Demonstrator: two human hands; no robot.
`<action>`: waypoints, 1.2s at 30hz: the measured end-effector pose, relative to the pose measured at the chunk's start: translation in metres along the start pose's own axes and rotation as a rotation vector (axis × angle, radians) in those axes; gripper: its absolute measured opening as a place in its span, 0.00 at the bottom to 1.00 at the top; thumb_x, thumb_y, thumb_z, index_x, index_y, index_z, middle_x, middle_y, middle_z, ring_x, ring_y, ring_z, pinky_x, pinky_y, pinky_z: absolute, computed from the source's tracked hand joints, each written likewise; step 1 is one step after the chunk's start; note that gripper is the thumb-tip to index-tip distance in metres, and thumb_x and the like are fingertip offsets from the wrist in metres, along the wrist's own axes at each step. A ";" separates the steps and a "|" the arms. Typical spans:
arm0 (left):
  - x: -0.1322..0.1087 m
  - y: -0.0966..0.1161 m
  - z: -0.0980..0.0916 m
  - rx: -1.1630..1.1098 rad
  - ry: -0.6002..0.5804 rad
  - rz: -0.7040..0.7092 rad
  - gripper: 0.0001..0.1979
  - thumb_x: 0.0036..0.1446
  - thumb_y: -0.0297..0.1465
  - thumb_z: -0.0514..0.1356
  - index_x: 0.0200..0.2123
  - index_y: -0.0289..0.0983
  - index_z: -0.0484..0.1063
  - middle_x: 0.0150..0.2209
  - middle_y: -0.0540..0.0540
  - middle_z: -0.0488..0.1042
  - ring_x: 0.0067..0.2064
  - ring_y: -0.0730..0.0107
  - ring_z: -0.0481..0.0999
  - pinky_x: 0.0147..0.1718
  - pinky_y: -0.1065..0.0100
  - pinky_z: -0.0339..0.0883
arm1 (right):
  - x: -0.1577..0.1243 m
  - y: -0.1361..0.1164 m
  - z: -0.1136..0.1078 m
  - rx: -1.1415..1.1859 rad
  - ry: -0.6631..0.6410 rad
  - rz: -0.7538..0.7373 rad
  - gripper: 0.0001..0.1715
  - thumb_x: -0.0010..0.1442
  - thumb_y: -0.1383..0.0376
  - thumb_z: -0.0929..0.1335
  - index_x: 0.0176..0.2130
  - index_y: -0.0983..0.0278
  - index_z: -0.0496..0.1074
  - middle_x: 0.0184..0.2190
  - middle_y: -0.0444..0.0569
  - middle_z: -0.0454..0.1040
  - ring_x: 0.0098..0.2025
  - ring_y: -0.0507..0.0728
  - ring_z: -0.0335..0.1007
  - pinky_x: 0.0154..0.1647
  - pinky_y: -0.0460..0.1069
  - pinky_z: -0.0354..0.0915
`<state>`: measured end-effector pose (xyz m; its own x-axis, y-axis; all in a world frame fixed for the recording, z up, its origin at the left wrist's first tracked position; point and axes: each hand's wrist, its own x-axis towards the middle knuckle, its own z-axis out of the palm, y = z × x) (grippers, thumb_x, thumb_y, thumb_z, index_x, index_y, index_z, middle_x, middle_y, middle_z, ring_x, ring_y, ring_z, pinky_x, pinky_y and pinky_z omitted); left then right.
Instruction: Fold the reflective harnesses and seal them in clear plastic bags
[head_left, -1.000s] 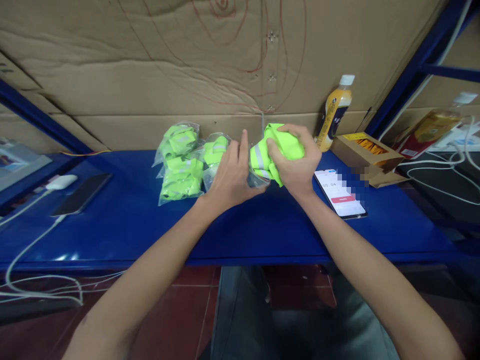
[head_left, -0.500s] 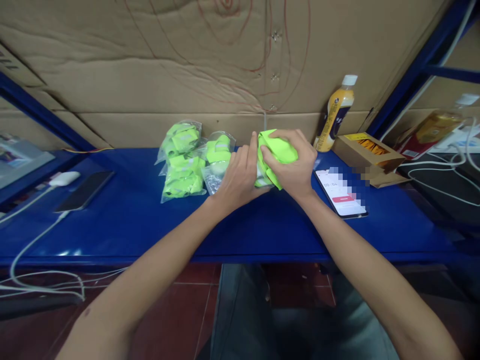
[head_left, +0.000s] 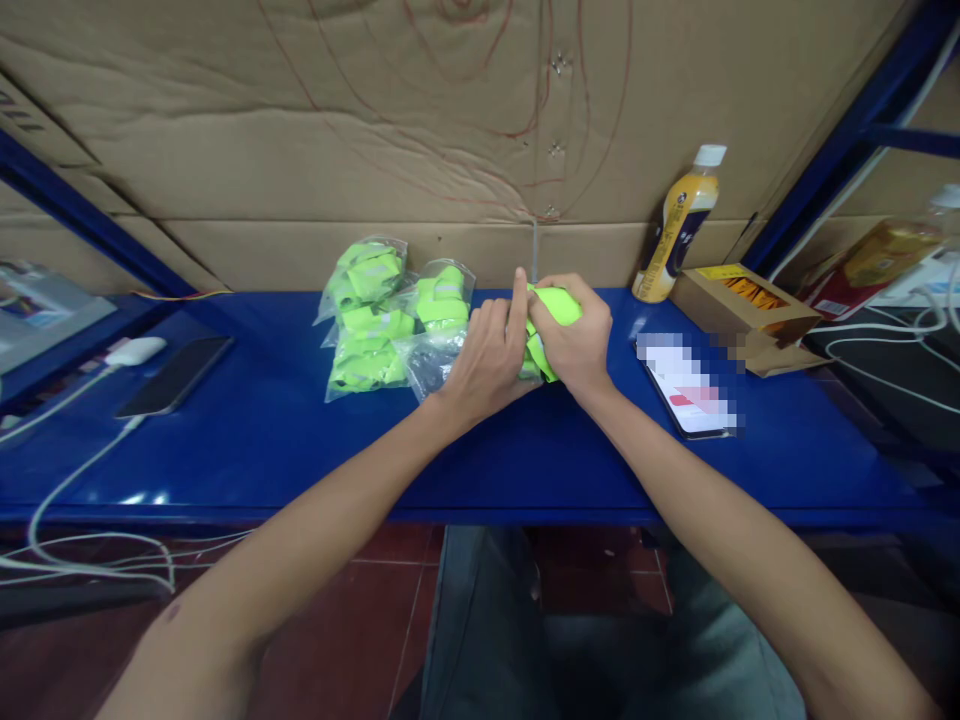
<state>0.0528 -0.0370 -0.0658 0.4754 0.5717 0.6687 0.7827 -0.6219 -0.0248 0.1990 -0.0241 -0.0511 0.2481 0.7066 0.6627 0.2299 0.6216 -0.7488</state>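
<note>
Between my hands is a folded neon-yellow fabric bundle (head_left: 561, 303) with pale bands, perhaps a reflective vest. My right hand (head_left: 577, 335) is wrapped over it from the right, thumb pressed on its near side. My left hand (head_left: 491, 350) grips around a clear plastic bag (head_left: 431, 360) at the bundle's left, its index finger pointing up and the others curled. How far the bundle sits inside the bag is hidden by the fingers. To the left lie several clear bags of the same fabric, including an upper bag (head_left: 367, 270), a lower bag (head_left: 369, 350) and one bag (head_left: 442, 297) nearer my hand.
Right of my hands lies a lit phone (head_left: 686, 390). Behind it stand a yellow drink bottle (head_left: 675, 230) and an open carton (head_left: 750, 305) of orange packets. A dark phone (head_left: 176, 375) with a white cable rests at left on the blue table (head_left: 285, 440). Cardboard (head_left: 337, 170) rises behind.
My right hand has moved left toward my left hand, and the neon bundle is pressed closer into the left hand, with less of it showing. The view has shifted slightly.
</note>
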 end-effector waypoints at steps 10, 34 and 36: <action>0.005 -0.013 -0.023 -0.346 -0.145 -0.217 0.54 0.40 0.42 0.85 0.66 0.34 0.65 0.59 0.33 0.79 0.60 0.38 0.81 0.59 0.49 0.75 | 0.012 -0.003 -0.013 0.091 -0.180 -0.036 0.13 0.58 0.54 0.77 0.37 0.59 0.78 0.37 0.45 0.83 0.40 0.57 0.77 0.47 0.53 0.72; 0.002 -0.017 -0.020 -0.005 0.081 -0.083 0.34 0.68 0.42 0.64 0.70 0.32 0.62 0.62 0.23 0.73 0.66 0.28 0.71 0.65 0.33 0.65 | 0.007 -0.008 -0.012 0.029 -0.129 0.027 0.30 0.59 0.40 0.76 0.34 0.57 0.63 0.30 0.42 0.74 0.33 0.55 0.69 0.38 0.53 0.70; 0.001 -0.017 -0.016 -0.007 0.064 -0.041 0.28 0.71 0.37 0.60 0.68 0.32 0.63 0.58 0.25 0.75 0.62 0.33 0.75 0.62 0.36 0.69 | 0.005 -0.009 -0.010 0.074 -0.186 0.056 0.33 0.58 0.37 0.75 0.34 0.56 0.61 0.30 0.41 0.71 0.33 0.55 0.68 0.37 0.52 0.69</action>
<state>0.0330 -0.0345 -0.0526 0.4163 0.5617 0.7150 0.7981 -0.6025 0.0087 0.2076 -0.0290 -0.0411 0.0793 0.7867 0.6122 0.1494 0.5979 -0.7876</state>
